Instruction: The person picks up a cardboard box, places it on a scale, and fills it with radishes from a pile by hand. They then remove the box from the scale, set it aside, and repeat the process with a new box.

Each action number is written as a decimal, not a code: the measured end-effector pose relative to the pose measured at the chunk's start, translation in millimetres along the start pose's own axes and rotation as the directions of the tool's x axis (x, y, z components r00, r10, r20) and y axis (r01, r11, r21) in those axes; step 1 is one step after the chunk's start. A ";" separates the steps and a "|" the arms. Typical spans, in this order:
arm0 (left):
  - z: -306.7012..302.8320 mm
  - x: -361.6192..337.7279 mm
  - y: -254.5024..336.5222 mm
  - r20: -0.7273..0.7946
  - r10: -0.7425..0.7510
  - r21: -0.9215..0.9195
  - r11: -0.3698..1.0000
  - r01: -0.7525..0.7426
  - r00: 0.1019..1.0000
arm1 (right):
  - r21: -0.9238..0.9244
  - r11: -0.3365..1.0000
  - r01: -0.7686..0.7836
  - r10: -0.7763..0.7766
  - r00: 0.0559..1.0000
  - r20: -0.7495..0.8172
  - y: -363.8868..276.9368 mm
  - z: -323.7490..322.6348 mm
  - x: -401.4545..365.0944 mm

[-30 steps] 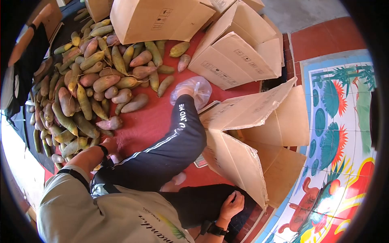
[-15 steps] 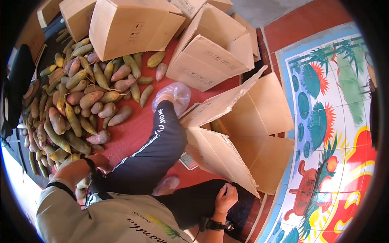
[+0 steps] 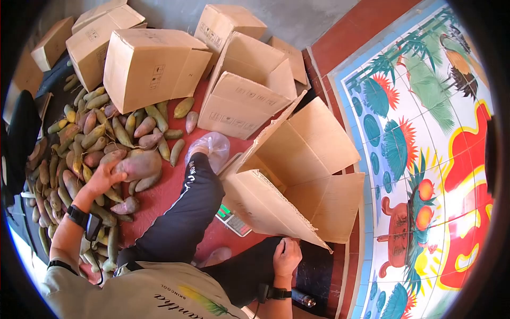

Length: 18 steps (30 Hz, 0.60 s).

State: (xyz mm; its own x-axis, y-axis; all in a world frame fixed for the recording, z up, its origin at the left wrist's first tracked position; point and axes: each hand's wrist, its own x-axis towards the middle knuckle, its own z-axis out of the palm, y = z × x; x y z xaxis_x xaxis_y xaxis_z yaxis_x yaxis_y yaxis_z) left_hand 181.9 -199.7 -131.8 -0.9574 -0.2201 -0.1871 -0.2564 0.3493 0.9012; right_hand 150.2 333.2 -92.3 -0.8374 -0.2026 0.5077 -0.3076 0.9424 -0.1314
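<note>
My left hand [image 3: 108, 178] grips a large, pinkish, radish-like root vegetable [image 3: 142, 165], held above the pile and slightly blurred. Beneath it spreads a big heap of similar root vegetables [image 3: 95, 141], some long and green, others rounder and pink. On my bent knee rests my right hand [image 3: 287, 255], its fingers curled in with nothing visible in them. An open cardboard box [image 3: 265, 207] stands right of my outstretched leg, its flaps up; its contents are mostly hidden. Partly under it sits a scale [image 3: 236, 225] with a lit green display.
Another open carton [image 3: 244, 103] and a carton marked 2 [image 3: 143, 77] stand beyond the heap, with several more behind. A clear plastic bag [image 3: 213, 149] covers my foot on the red floor [image 3: 162, 199]. A painted tile wall [image 3: 414, 186] runs along the right.
My left hand has moved up and forward from beside my thigh and now holds a large root vegetable. The view has shifted, exposing the scale's display. My right hand stays on the knee.
</note>
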 end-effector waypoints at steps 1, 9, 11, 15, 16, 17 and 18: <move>-0.8 4.1 19.9 -0.001 0.011 0.002 1.000 -0.011 1.000 | 0.000 1.000 -0.002 0.002 1.000 -0.011 0.3 0.1 -0.1; 25.7 20.0 165.1 0.114 0.297 -0.435 0.873 -0.222 0.948 | 0.003 1.000 -0.011 0.011 0.999 -0.050 2.6 1.0 -2.6; 43.7 25.7 190.2 0.142 0.392 -0.464 0.837 -0.288 0.909 | 0.001 1.000 -0.022 0.022 0.998 -0.051 5.7 2.9 -5.2; 89.6 38.2 232.3 0.092 0.599 -0.387 0.758 -0.525 0.796 | 0.003 1.000 -0.024 0.024 0.997 -0.071 6.9 1.6 -7.5; 97.5 42.0 239.2 0.111 0.622 -0.197 0.778 -0.597 0.775 | 0.004 1.000 -0.025 0.025 0.997 -0.072 7.4 1.5 -8.8; 106.4 45.0 244.0 0.133 0.640 0.001 0.763 -0.646 0.756 | 0.007 1.000 -0.027 0.027 0.997 -0.078 8.1 1.9 -9.7; 120.1 50.8 242.9 0.120 0.736 0.112 0.657 -0.746 0.666 | 0.011 1.000 -0.024 0.025 0.996 -0.083 8.7 1.8 -9.9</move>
State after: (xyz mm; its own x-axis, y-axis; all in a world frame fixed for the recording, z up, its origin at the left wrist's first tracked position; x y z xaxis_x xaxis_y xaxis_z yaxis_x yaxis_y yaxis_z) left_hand 55.0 -16.7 30.6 -0.8426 0.2197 0.4918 0.5305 0.4959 0.6875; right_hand 155.1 342.8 -100.0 -0.8043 -0.1564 0.5733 -0.2928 0.9438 -0.1532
